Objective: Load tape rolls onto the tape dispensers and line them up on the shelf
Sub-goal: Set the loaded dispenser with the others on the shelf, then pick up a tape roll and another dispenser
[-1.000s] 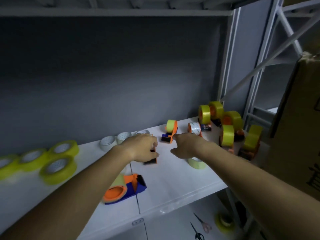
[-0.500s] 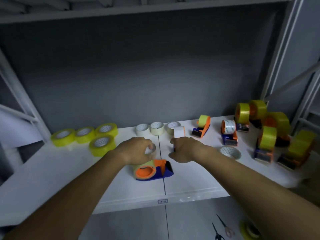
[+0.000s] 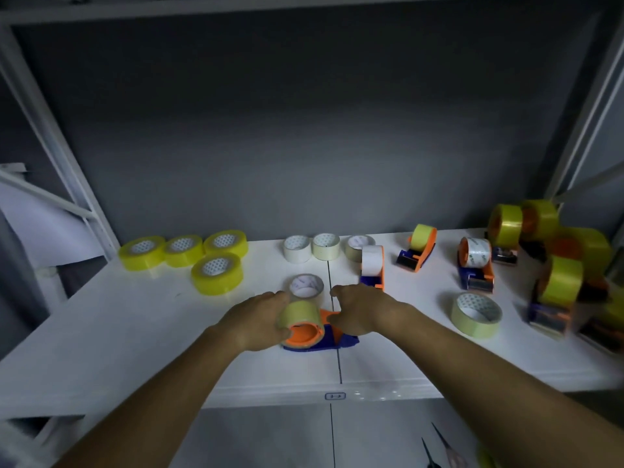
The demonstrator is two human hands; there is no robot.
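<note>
An orange-and-blue tape dispenser (image 3: 332,336) lies on its side near the front of the white shelf (image 3: 135,332). A pale yellow tape roll (image 3: 300,314) sits on its orange hub. My left hand (image 3: 260,320) grips this roll from the left. My right hand (image 3: 363,312) holds the dispenser's body from the right. Just behind my hands stand a dispenser with white tape (image 3: 371,265) and a loose clear roll (image 3: 306,286).
Several yellow rolls (image 3: 216,273) lie at the back left and three pale rolls (image 3: 326,246) at the back middle. Loaded dispensers (image 3: 474,261) stand at the right, with a crowded cluster (image 3: 560,275) at the far right. A loose pale roll (image 3: 476,314) lies flat. Scissors (image 3: 439,450) lie below.
My view swung left. My hands let go of the white-tape dispenser, which now stands upright, and drew back to the dispenser lying at the front, taking hold of it.
</note>
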